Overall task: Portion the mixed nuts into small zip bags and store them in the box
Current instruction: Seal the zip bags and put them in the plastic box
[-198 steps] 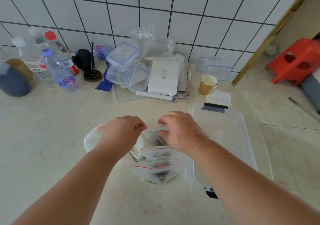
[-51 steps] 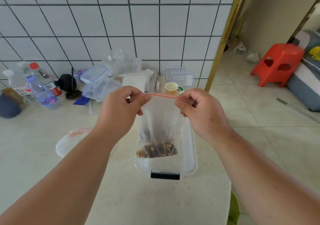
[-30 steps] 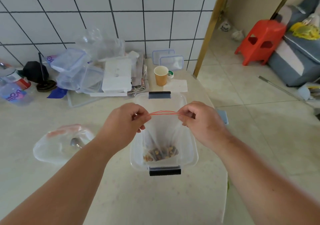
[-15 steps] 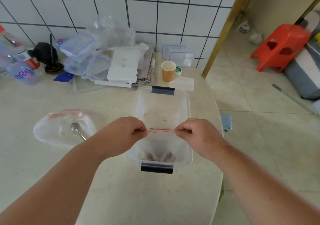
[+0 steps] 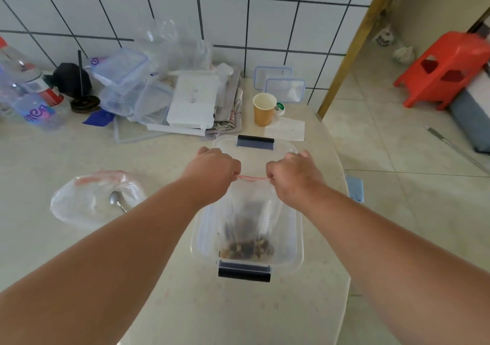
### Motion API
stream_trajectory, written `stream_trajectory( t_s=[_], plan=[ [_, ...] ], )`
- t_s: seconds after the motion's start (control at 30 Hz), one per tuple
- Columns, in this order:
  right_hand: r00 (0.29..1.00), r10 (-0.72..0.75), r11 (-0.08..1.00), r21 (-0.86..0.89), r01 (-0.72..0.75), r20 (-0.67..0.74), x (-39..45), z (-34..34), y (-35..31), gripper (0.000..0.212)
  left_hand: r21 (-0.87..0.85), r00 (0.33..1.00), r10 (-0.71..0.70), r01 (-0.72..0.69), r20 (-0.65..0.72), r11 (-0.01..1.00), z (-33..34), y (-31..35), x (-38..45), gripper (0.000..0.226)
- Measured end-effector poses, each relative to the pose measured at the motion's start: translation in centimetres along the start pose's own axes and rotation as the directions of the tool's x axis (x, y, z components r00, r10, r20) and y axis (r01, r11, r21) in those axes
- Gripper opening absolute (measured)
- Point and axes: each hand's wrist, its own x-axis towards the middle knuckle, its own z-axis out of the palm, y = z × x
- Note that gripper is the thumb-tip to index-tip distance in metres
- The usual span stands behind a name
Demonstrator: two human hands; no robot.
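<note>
Left hand: the left hand [image 5: 212,169] is curled into a loose fist over the clear storage box [image 5: 296,238], thumb and fingers pinching the left end of the red seal of a small zip bag [image 5: 249,206].
Right hand: the right hand [image 5: 294,175] mirrors it, curled and pinching the right end of the same seal; only a short stretch of red line shows between the two hands.
Zip bag: it hangs down from the seal into the box, the mixed nuts [image 5: 246,247] gathered at its bottom near the box's near end.
Box: it stands lidless on the pale counter [image 5: 66,251], a dark latch [image 5: 244,274] at the near end and another at the far end.
Left of the box: a larger clear bag [image 5: 79,204] lies flat on the counter with a metal spoon [image 5: 116,201] in or on it; which one cannot be told.
Beyond the box: a paper cup [image 5: 263,108] stands upright, with a heap of clear containers [image 5: 127,87] against the tiled wall.
</note>
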Motion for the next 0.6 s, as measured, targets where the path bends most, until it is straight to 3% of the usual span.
stream_trajectory(
  t_s=[0.1, 0.17, 0.33, 0.47, 0.6],
  plan=[
    [0.982, -0.021, 0.983, -0.177, 0.055, 0.189, 1.5, 0.3, -0.7, 0.022, 0.280, 0.982, 0.090, -0.134, 0.164, 0.950, 0.3, 0.8, 2.0, 0.020],
    [0.952, -0.044, 0.951, -0.279, 0.132, 0.303, 2.4, 0.7, -1.5, 0.021, 0.375, 0.957, 0.081, -0.186, 0.278, 0.908, 0.6, 1.6, 2.8, 0.019],
    [0.873, -0.018, 0.961, -0.232, 0.150, 0.487, 4.5, 1.5, -3.0, 0.031, 0.344, 0.906, -0.019, -0.141, 0.422, 0.928, 0.9, 2.8, 4.0, 0.026],
    [0.870, 0.003, 0.966, -0.227, 0.126, 0.494, 4.5, 1.9, -3.1, 0.031, 0.349, 0.905, -0.017, -0.146, 0.425, 0.926, 1.3, 2.6, 4.0, 0.018],
    [0.929, -0.045, 0.954, -0.260, 0.149, 0.367, 3.4, 1.4, -2.7, 0.018, 0.319, 0.951, 0.128, -0.218, 0.280, 0.922, 1.2, 2.0, 3.7, 0.010]
  ],
)
